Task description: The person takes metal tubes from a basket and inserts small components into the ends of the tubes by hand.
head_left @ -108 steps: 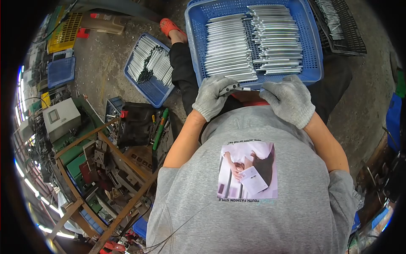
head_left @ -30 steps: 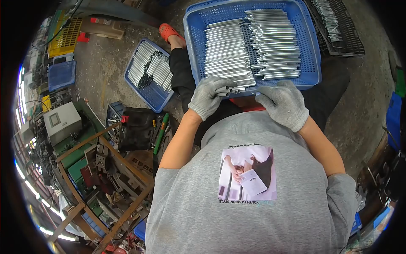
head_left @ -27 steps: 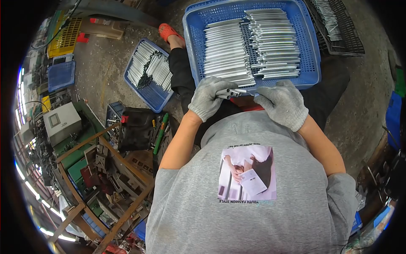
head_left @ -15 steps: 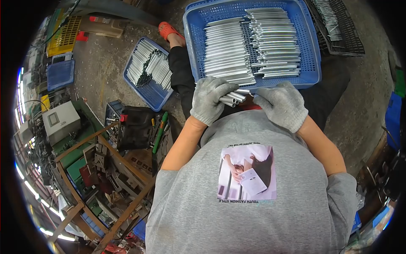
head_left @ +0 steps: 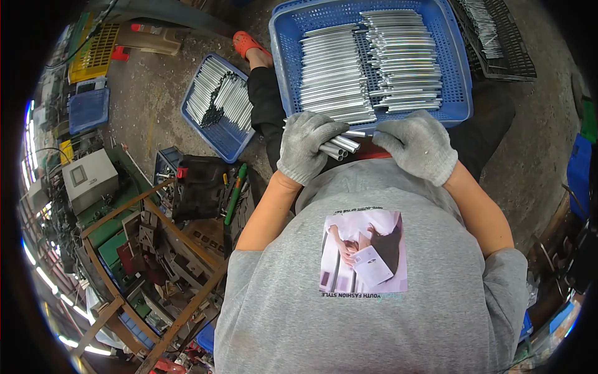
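In a grey knitted glove, my left hand (head_left: 303, 148) is closed around a small bundle of shiny metal tubes (head_left: 340, 147), their open ends pointing right. My right hand (head_left: 418, 148), also gloved, is just right of those ends. Its thumb and fingers are drawn together, and whatever may be between the tips is hidden. Beyond both hands, a large blue perforated basket (head_left: 466, 93) holds two stacks of similar tubes, a left stack (head_left: 333, 75) and a right stack (head_left: 405, 59).
A smaller blue basket (head_left: 235, 146) of tubes stands on the floor at left, near an orange clog (head_left: 248, 43). Farther left are a wooden frame (head_left: 180, 234), a black tool case (head_left: 198, 187) and a grey box (head_left: 91, 179). A black crate (head_left: 507, 65) is at upper right.
My right hand has moved slightly away from the tube ends, and its fingertips have come up a little. My left hand still holds the bundle, almost unmoved.
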